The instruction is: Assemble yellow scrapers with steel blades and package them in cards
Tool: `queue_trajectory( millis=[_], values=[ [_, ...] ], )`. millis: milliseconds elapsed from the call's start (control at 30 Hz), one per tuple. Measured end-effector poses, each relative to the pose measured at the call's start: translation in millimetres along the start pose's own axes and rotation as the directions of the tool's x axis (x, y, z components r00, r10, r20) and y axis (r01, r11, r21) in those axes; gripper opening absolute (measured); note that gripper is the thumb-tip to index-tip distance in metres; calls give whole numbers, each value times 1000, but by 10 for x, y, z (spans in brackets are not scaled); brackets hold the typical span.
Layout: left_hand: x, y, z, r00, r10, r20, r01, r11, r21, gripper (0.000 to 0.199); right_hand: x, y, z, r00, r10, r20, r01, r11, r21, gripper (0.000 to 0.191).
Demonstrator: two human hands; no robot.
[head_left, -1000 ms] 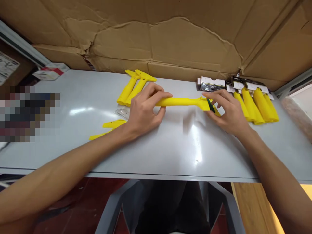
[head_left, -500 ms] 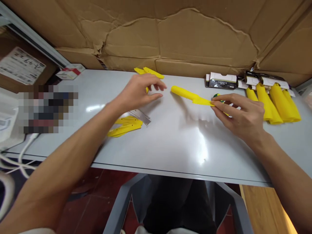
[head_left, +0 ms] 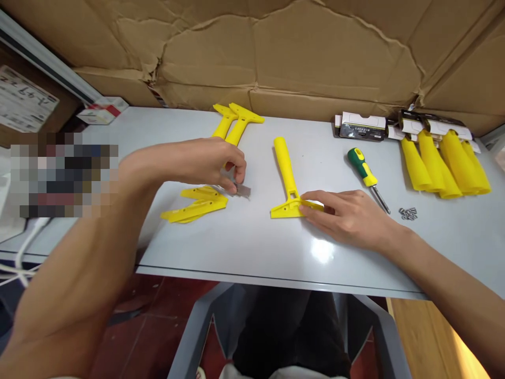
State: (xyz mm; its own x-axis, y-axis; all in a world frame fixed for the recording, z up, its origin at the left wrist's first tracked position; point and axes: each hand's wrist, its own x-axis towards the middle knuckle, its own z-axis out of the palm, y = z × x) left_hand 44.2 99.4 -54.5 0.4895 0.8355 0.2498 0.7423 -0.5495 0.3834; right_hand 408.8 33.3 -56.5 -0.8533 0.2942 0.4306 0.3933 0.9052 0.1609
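My right hand [head_left: 347, 213] grips the wide T-shaped head of a yellow plastic scraper handle [head_left: 284, 166] between thumb and fingers. The handle lies on the grey table with its grip pointing away from me. My left hand [head_left: 226, 166] is bent down with thumb and fingertips closed on thin metal blades [head_left: 243, 190], partly hidden under it. Beside those blades lie several flat yellow blade holder pieces [head_left: 201, 205]. Two more yellow scraper handles [head_left: 242, 122] rest behind my left hand, their grips partly covered by it.
A green and yellow screwdriver [head_left: 361, 164] lies right of my right hand, near a small heap of screws [head_left: 407, 213]. Several yellow sleeves [head_left: 450, 163] and black-and-white boxes [head_left: 363, 127] stand at the back right. A cardboard wall [head_left: 213, 58] closes off the rear.
My right hand has lowered the scraper handle onto the table and turned it, moving left and nearer me. My left hand has come down onto the metal blades and closed.
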Motion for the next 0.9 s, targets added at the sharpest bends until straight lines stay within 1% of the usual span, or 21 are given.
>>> queue_trajectory(
  millis=[33, 67, 100, 133, 200, 233, 300, 333, 367, 400, 433, 467, 500, 567, 600, 633, 667, 733, 833, 900],
  values=[
    [75, -14, -76, 981, 49, 187, -37, 997, -69, 38, 3, -10, 3, 1000, 26, -3, -26, 999, 32, 20],
    [146, -21, -150, 953, 72, 294, -36, 991, -128, 33, 3, -13, 4, 999, 53, -9, -52, 997, 64, 20],
    [205, -18, -214, 935, 74, 346, -15, 986, -168, 30, 2, -9, 3, 997, 80, -15, -78, 992, 96, 21],
    [250, -2, -261, 928, 67, 366, 7, 981, -196, 29, 1, -1, 1, 994, 106, -18, -103, 986, 133, 22],
    [291, 77, -299, 941, 32, 337, 45, 975, -219, 28, 3, 23, -10, 985, 171, -29, -160, 960, 231, 24],
    [293, 140, -294, 952, 15, 305, 57, 973, -226, 29, 8, 34, -21, 977, 211, -42, -190, 938, 292, 24],
    [281, 308, -247, 982, -24, 187, 74, 961, -267, 31, 27, 48, -55, 947, 312, -77, -254, 872, 418, 22],
    [274, 405, -210, 994, -51, 100, 80, 943, -322, 33, 41, 50, -76, 926, 366, -91, -282, 833, 476, 22],
    [269, 506, -164, 996, -84, 5, 79, 911, -404, 34, 55, 48, -97, 904, 416, -97, -308, 792, 527, 21],
    [267, 606, -111, 988, -125, -87, 64, 858, -510, 34, 68, 43, -116, 882, 463, -89, -335, 749, 572, 20],
    [267, 700, -53, 977, -166, -132, 51, 789, -613, 34, 79, 35, -130, 860, 507, -64, -367, 700, 613, 19],
    [268, 786, 9, 966, -209, -153, 42, 710, -703, 33, 87, 25, -137, 837, 547, -25, -400, 643, 653, 20],
    [267, 861, 71, 961, -239, -141, 41, 624, -780, 34, 92, 12, -137, 815, 579, 18, -427, 579, 695, 21],
    [259, 971, 185, 955, -289, -69, 79, 471, -879, 36, 95, -18, -116, 772, 630, 90, -456, 449, 768, 30],
    [251, 1007, 231, 954, -299, -35, 99, 421, -901, 37, 94, -32, -101, 750, 652, 110, -460, 395, 795, 35],
    [241, 1033, 269, 952, -305, -15, 113, 397, -911, 38, 94, -44, -87, 729, 675, 116, -458, 354, 815, 37],
    [229, 1052, 298, 952, -305, -8, 118, 392, -912, 38, 94, -52, -76, 708, 696, 118, -455, 322, 830, 36],
    [207, 1075, 331, 955, -297, -15, 117, 423, -899, 40, 96, -52, -73, 677, 724, 131, -448, 265, 854, 28],
    [188, 1100, 343, 955, -294, -30, 112, 453, -884, 42, 97, -14, -105, 661, 734, 157, -397, 164, 903, 20],
    [185, 1118, 343, 954, -298, -45, 102, 459, -883, 44, 92, 21, -126, 639, 748, 178, -367, 92, 926, 17]
  ],
)
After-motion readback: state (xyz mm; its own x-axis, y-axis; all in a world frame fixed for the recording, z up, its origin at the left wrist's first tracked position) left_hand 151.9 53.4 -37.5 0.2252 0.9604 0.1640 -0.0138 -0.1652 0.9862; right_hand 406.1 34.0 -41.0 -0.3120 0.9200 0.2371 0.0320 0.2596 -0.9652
